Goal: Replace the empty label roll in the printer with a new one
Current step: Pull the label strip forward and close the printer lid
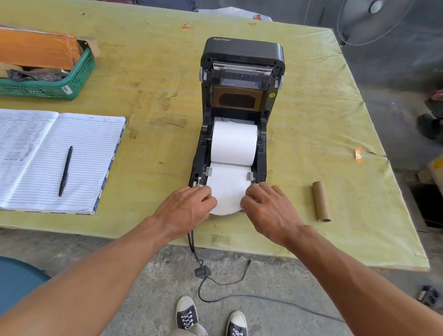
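A black label printer (241, 60) stands on the table with its lid tilted up and back. A full white label roll (234, 143) lies in its bay. The roll's loose paper end (227, 189) runs forward between two grey guides and over the printer's front. My left hand (186, 209) pinches the paper's left edge. My right hand (270, 210) pinches its right edge. An empty brown cardboard core (321, 201) lies on the table to the right of the printer.
An open lined notebook (38, 159) with a black pen (65, 170) lies at the left. A green basket (40, 86) with cardboard sits behind it. The printer's cable (204, 272) hangs off the table's near edge (125, 237). A fan (373, 17) stands at the far right.
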Motion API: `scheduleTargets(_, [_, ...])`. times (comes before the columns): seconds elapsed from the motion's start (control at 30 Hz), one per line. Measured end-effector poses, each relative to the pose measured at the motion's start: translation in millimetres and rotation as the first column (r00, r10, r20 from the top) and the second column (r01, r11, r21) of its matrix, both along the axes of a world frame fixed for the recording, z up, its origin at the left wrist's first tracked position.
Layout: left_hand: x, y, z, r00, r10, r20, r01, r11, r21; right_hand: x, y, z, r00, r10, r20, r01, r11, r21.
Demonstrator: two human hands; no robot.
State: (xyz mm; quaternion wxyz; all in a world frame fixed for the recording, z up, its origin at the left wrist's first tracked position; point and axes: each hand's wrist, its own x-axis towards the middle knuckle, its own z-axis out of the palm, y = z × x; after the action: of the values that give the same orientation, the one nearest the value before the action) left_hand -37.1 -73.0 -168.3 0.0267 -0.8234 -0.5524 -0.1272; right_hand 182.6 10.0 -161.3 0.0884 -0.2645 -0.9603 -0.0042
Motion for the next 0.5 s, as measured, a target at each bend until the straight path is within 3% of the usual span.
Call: scheduleTargets(0.5, [-3.2,-17.9,-11.1,0.996,-0.085,-0.039,0.085,0.996,-0.004,8.0,-16.3,-11.8,0.994,0.074,-0.075,-0.071,0.997,0.034])
